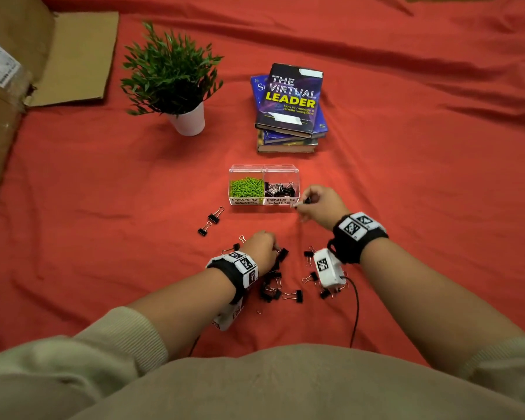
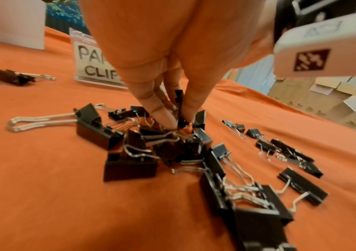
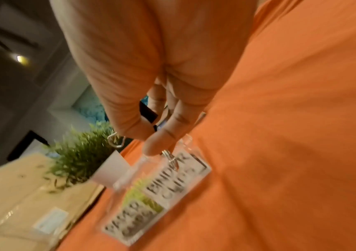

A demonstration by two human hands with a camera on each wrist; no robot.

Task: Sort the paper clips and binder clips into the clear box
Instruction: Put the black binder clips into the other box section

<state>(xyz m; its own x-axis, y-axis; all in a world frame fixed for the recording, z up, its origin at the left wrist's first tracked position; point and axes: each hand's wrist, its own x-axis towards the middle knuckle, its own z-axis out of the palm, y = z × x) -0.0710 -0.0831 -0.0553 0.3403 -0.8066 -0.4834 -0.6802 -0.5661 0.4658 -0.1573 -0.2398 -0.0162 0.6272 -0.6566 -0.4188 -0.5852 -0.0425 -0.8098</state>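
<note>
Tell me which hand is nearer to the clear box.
Right. The right hand holds a binder clip beside the clear box; the left hand pinches a clip in the pile, farther away.

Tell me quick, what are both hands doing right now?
Left hand: pinching a binder clip from the pile.
Right hand: holding a binder clip.

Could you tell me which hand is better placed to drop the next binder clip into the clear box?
Right. The right hand already pinches a binder clip beside the clear box, while the left hand is back at the pile.
</note>
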